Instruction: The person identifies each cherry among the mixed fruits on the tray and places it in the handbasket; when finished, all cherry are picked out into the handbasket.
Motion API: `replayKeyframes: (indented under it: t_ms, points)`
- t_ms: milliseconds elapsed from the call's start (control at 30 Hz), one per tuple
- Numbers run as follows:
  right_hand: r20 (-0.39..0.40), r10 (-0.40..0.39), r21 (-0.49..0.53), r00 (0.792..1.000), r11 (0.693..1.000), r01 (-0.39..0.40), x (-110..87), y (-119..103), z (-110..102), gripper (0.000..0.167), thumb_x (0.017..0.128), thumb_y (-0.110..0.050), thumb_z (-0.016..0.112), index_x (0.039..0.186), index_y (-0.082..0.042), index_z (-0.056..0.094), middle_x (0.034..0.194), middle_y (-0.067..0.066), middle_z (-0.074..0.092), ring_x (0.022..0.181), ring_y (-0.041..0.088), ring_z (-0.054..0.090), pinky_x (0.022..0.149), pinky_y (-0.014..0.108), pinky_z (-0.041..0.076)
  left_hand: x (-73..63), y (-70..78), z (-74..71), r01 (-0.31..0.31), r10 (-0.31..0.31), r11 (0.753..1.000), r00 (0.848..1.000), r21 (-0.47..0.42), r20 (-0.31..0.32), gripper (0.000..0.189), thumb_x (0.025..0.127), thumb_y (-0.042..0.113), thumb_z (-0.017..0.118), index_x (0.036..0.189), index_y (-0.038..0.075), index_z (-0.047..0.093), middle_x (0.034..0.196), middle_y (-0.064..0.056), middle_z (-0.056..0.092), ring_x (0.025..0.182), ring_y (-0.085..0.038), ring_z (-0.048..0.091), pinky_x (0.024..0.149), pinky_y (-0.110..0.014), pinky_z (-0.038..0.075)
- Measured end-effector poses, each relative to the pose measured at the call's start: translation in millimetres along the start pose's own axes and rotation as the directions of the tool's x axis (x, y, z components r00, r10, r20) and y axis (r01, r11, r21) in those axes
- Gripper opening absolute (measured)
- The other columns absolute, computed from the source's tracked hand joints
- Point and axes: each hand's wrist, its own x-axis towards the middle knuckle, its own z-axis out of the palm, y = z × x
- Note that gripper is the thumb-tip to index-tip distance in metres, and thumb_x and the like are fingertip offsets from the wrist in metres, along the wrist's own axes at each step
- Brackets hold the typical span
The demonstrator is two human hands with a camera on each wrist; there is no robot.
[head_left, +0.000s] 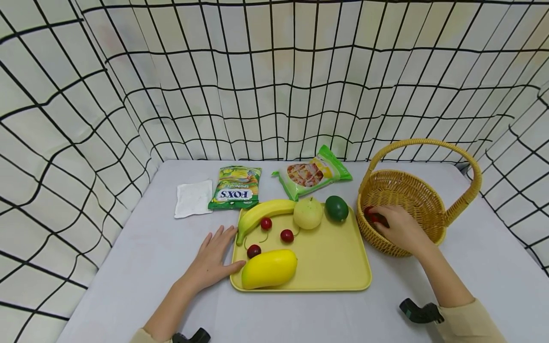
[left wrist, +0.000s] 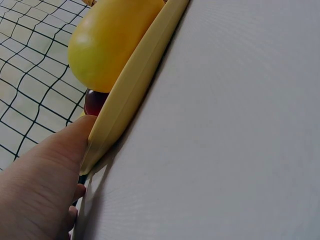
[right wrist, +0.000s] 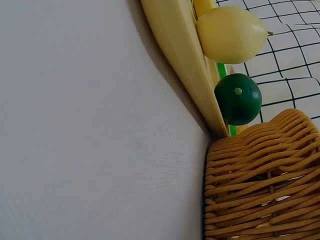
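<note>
My right hand point(head_left: 401, 227) reaches inside a woven wicker basket point(head_left: 438, 233), its fingers curled over a dark red object point(head_left: 374, 216) by the left inner wall. The fingers partly cover this object, and I cannot tell its kind. In the right wrist view the basket's side point(right wrist: 260, 185) fills the lower right; the hand is out of sight. My left hand point(head_left: 211, 262) lies with fingers spread beside a yellow tray point(head_left: 328, 267), thumb at its left rim. In the left wrist view that thumb point(left wrist: 70, 137) touches the tray edge point(left wrist: 125, 95).
On the tray lie a banana point(head_left: 266, 209), a yellow mango point(head_left: 270, 269), a pale round pear point(head_left: 308, 213), a dark green lime point(head_left: 336, 208) and cherries point(head_left: 287, 236). Behind are a FOX'S candy bag point(head_left: 237, 187), a green snack bag point(head_left: 310, 174) and a white packet point(head_left: 193, 198). Black netting point(head_left: 274, 85) surrounds the table.
</note>
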Motion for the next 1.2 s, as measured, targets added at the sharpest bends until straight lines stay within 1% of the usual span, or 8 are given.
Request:
replayKeyframes:
  t_ms: [167,433,667,900,1067,1200]
  points:
    - [0.011,-0.006,-0.021,1.0,1.0,0.006,2.6,4,4,0.029,0.082,-0.007,0.066,0.11,-0.002,0.062,0.101,0.016,0.064,0.09,0.033,0.054,0.074,0.047,0.046,-0.6,-0.1,0.7,0.006,-0.006,1.0,1.0,0.002,0.001,0.088,0.074,0.061,0.061,0.142,0.013,0.032,0.145,-0.01,0.032,0.137,-0.03,0.015,0.109,-0.052,0.003]
    - [0.018,-0.033,-0.083,0.999,0.996,0.034,7.5,10,9,0.027,0.08,-0.01,0.069,0.105,-0.002,0.065,0.098,0.015,0.066,0.084,0.031,0.056,0.07,0.045,0.044,-1.7,-0.6,2.3,0.004,-0.004,1.0,1.0,-0.003,-0.001,0.088,0.075,0.062,0.059,0.143,0.013,0.032,0.145,-0.01,0.032,0.137,-0.03,0.015,0.109,-0.051,0.002]
    - [0.015,-0.024,-0.079,1.0,0.997,0.025,6.3,12,11,0.026,0.079,-0.011,0.069,0.103,-0.002,0.066,0.095,0.013,0.067,0.077,0.027,0.052,0.062,0.04,0.043,-1.2,-1.7,3.5,0.005,-0.005,1.0,1.0,0.005,-0.001,0.089,0.074,0.063,0.06,0.143,0.013,0.032,0.145,-0.01,0.032,0.137,-0.03,0.016,0.109,-0.051,0.003]
    - [0.006,-0.038,-0.086,0.999,0.996,0.039,7.5,13,11,0.026,0.079,-0.011,0.069,0.104,-0.003,0.066,0.094,0.013,0.067,0.075,0.027,0.051,0.06,0.038,0.041,-0.6,-2.0,3.2,0.0,0.0,1.0,1.0,0.004,-0.003,0.088,0.074,0.062,0.06,0.142,0.013,0.032,0.145,-0.01,0.033,0.137,-0.03,0.016,0.109,-0.051,0.003]
    - [0.01,-0.024,-0.09,1.0,0.996,0.025,8.3,14,12,0.026,0.079,-0.012,0.069,0.104,-0.004,0.066,0.092,0.012,0.067,0.073,0.027,0.05,0.058,0.037,0.042,-0.2,-1.9,2.8,-0.003,0.004,1.0,1.0,0.004,-0.005,0.087,0.075,0.061,0.06,0.142,0.013,0.032,0.145,-0.011,0.033,0.136,-0.031,0.017,0.109,-0.051,0.003]
    - [0.017,-0.001,-0.084,1.0,0.996,0.003,8.7,13,11,0.026,0.08,-0.014,0.068,0.105,-0.005,0.066,0.092,0.012,0.067,0.076,0.028,0.051,0.058,0.04,0.044,0.3,-2.0,2.1,0.003,-0.003,1.0,1.0,0.007,-0.002,0.088,0.075,0.062,0.06,0.142,0.013,0.032,0.146,-0.01,0.032,0.137,-0.03,0.016,0.109,-0.051,0.003]
